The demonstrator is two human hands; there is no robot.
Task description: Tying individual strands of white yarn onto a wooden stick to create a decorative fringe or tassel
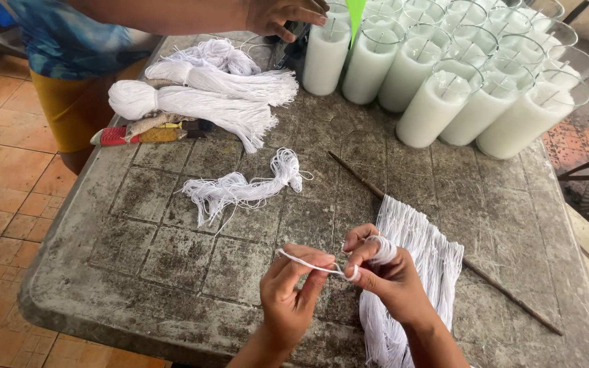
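White string (313, 266): thin strand, pulled taut between both hands, running from 9 toward 3 o'clock, one end wound in small coil around right index finger. White string bundle (414, 272): long flat hank, strands parallel, draped over desk's near edge at 5 o'clock, top fanned against thin brown stick (444, 249) lying diagonal.

Bare table (172, 259) left; candles (444, 95) and string bundles (199, 102) block beyond.

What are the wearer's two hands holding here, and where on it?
Both hold one white string: the left hand pinches its free end, and the right hand has it wound round a finger.
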